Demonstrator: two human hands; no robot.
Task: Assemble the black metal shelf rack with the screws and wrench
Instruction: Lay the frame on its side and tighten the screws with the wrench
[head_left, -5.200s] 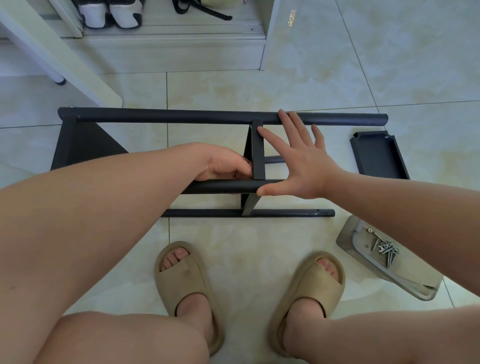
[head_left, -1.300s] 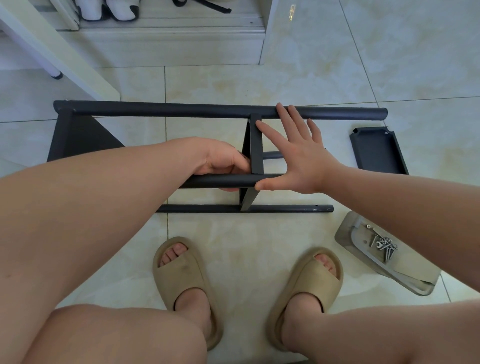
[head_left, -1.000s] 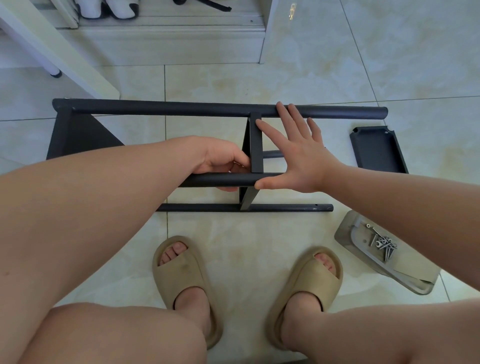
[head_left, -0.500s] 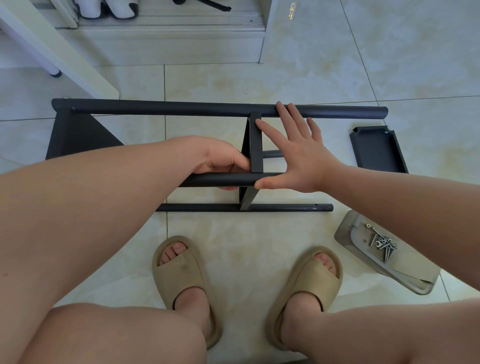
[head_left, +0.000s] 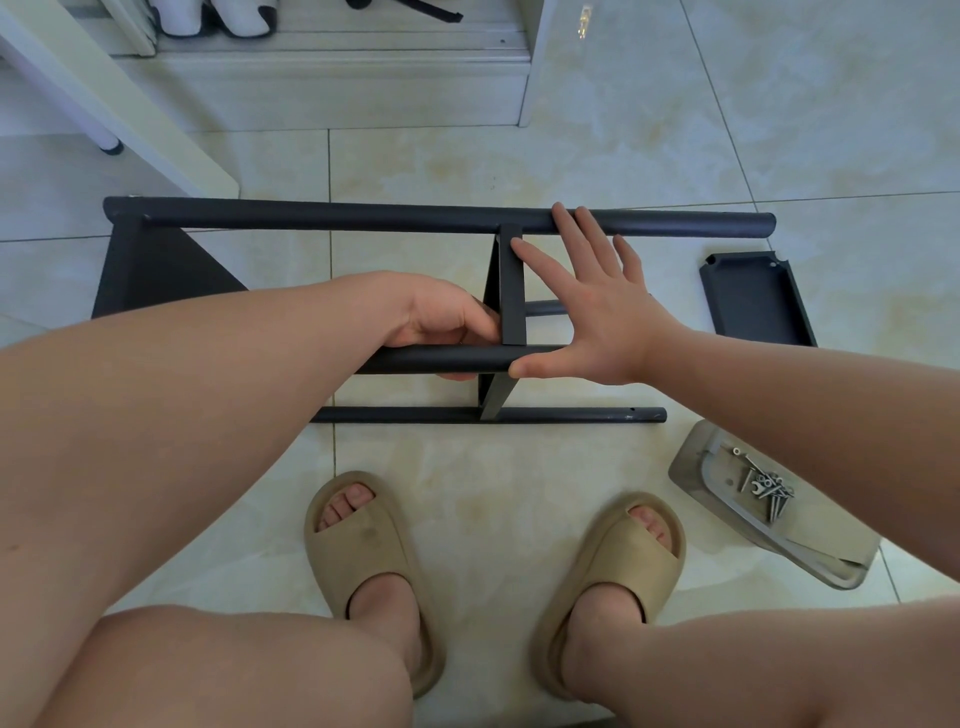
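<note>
home | tiled floor (head_left: 675, 130) | shoes (head_left: 218, 18) on low shelf

The black metal tube rack frame (head_left: 363, 218) lies on its side on the pale tiled floor (head_left: 519, 493). Just right of it lies a loose black metal shelf panel (head_left: 753, 301). Nearer the person, a grey plastic tray (head_left: 691, 467) holds the silver screws (head_left: 776, 501) and small wrench (head_left: 756, 488).

floor: beige tiles (head_left: 519, 156) | feet: tan slides (head_left: 374, 561) (both worn) | top-left: white shoes (head_left: 218, 18)
</note>
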